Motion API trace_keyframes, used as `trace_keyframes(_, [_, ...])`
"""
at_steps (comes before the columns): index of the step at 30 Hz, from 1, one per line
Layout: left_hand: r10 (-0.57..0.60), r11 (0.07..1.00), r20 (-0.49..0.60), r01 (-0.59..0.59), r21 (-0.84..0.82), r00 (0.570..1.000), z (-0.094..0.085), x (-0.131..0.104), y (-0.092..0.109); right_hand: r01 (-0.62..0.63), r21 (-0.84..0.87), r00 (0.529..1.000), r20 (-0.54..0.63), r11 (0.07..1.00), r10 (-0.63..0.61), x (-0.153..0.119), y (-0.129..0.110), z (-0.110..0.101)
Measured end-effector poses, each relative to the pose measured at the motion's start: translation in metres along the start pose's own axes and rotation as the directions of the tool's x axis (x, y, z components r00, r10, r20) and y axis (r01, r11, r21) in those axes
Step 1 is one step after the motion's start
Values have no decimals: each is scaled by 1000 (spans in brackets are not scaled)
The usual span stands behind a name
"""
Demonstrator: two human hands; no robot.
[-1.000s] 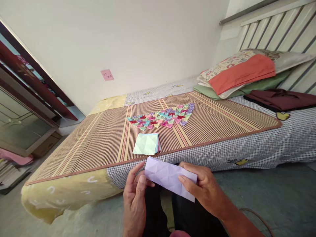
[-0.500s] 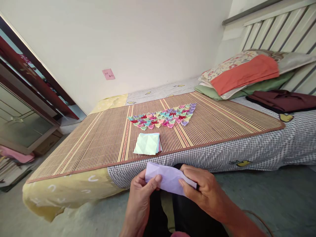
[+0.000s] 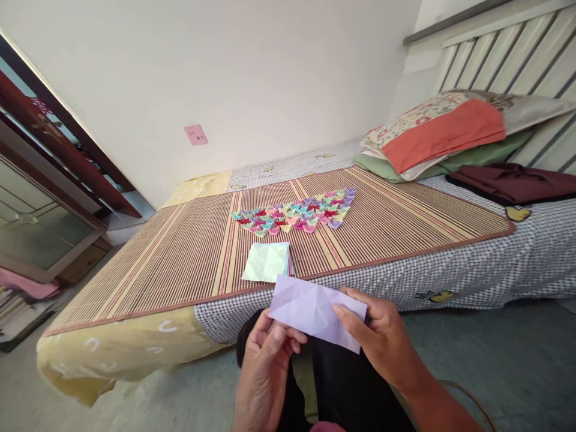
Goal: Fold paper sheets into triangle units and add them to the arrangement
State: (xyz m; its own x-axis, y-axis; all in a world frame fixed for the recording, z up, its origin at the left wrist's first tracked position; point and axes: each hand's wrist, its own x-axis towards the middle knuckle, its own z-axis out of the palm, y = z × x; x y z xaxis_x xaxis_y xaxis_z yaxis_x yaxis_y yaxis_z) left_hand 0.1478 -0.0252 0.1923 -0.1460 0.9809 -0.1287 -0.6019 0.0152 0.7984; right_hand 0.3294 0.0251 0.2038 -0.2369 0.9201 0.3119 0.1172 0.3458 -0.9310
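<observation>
A creased lavender paper (image 3: 315,309), folded into a long rectangle, is held over my lap in front of the bed's edge. My right hand (image 3: 380,330) pinches its right end, thumb on top and fingers behind. At the lower left edge of the paper is my left hand (image 3: 270,354), its thumb off the sheet and its fingers curled apart beneath the edge. On the mat lies a stack of creased square papers (image 3: 265,262), pale green on top. Behind it stand rows of small folded paper pieces (image 3: 294,213) in many colours.
A striped mat (image 3: 180,240) covers most of the bed. Pillows (image 3: 450,129) and a dark red folded cloth (image 3: 517,183) lie at the right, by the headboard. A glass-fronted cabinet (image 3: 40,222) stands at the left.
The lavender paper has been raised and tilted, its left end now higher. My left thumb has come off it, and that hand has dropped lower. My right hand still holds the right end.
</observation>
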Motion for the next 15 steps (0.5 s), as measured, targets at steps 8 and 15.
trace_keyframes(8, [83,997,-157,-83,10,984,28,-7,-15,140,-121,990,16,983,-139,-2,-5,30])
trace_keyframes(15, [36,996,-250,-56,-72,968,23,-6,-16,-32,52,995,99,998,27,-3,-6,27])
